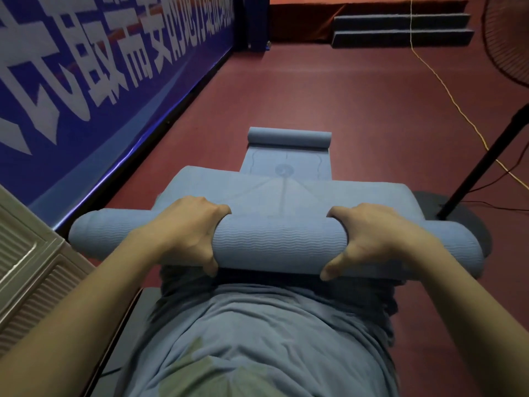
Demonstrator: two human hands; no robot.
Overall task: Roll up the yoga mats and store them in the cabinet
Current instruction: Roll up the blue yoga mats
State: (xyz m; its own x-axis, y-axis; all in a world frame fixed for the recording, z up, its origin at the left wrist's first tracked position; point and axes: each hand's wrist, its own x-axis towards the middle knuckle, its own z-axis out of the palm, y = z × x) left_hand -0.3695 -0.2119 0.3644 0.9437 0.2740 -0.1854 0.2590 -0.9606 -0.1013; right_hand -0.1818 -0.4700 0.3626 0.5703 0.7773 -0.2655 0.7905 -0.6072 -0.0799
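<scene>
A blue yoga mat (279,245) is partly rolled into a thick tube held up at waist height. My left hand (186,230) grips the roll left of its middle, and my right hand (375,239) grips it right of the middle, thumbs underneath. The unrolled stretch of the mat runs away from me down to the red floor. Its far end (289,138) curls into a small roll lying on the floor. A beige cabinet (31,267) with ribbed panels stands at the left edge, beside my left forearm.
A blue banner wall (100,90) with white lettering runs along the left. A fan stand's black pole (483,164) and round base sit at the right, with a yellow cable (446,90) across the red floor. Grey steps (400,27) lie at the far end.
</scene>
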